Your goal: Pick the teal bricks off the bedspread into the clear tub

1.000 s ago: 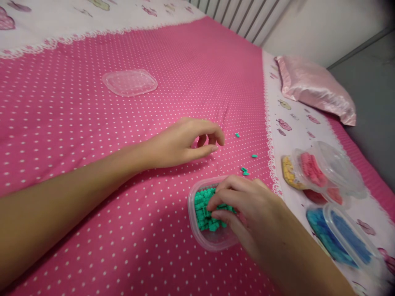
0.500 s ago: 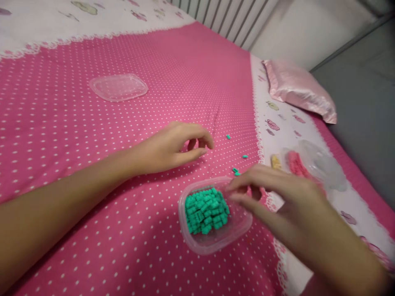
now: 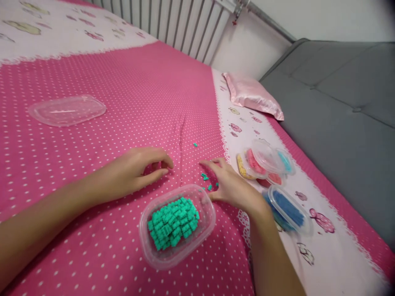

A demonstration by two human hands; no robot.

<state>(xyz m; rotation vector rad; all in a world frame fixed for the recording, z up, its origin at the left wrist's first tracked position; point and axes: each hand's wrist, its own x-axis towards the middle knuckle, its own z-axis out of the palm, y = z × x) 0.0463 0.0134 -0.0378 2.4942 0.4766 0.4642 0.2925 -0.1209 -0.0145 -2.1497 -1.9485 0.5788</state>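
Note:
A clear plastic container [image 3: 208, 220] holds a heap of small green building bricks [image 3: 174, 222] and stands on the pink dotted bedspread. Just beyond its far right rim lie several loose green bricks [image 3: 204, 176]. My right hand [image 3: 231, 185] rests around them, thumb and fingers spread, the thumb close to the container's rim; nothing shows in its grasp. To the left, behind the container, my left hand [image 3: 145, 168] hovers or rests with fingers loosely curled and the thumb apart, holding nothing visible. One stray green brick [image 3: 195, 144] lies farther away.
A clear lid [image 3: 68, 111] lies flat at the left. On the right are stacked tubs of yellow and red pieces [image 3: 255, 161] and a lidded tub of blue pieces [image 3: 286, 209]. Behind them are a pink pillow [image 3: 251, 94], a grey headboard [image 3: 333, 86] and a slatted rail [image 3: 185, 28].
The view has swung to the right. My right hand has moved off the container's right end to the loose bricks beyond it, and its fingers have spread. My left hand keeps its curled pose.

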